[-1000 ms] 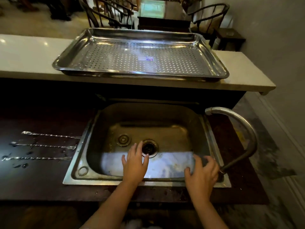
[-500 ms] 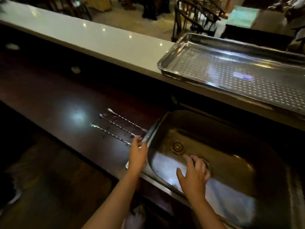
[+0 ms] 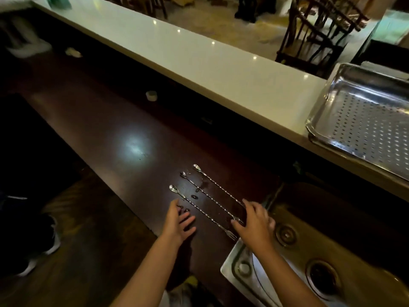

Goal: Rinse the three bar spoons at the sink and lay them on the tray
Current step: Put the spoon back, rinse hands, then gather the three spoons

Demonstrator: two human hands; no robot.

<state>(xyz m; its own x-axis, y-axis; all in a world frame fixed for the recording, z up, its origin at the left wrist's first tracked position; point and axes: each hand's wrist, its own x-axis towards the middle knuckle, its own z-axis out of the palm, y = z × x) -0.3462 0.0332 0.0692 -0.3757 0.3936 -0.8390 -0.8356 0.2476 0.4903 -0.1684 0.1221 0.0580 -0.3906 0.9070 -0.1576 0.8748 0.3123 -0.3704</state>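
Three bar spoons [image 3: 208, 199] parallel on dark table [image 3: 106, 134], near its right end, fork ends toward sink [image 3: 345, 251]. Left hand [image 3: 179, 222] flat, fingers spread, beside near spoon, holding nothing. Right hand [image 3: 254, 222] over fork ends of middle and far spoons, fingers curled; grip or mere touch: cannot tell. Tray [image 3: 363, 120] on pale upper counter, well apart, no spoons on it. Risks, as judged: thin wet handles, hard to pinch off flat surface; likely slip, roll, or clatter into sink; fork tines liable to prick fingertips.

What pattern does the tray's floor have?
Rows of small round holes across the shiny steel tray, clearest in the head view.
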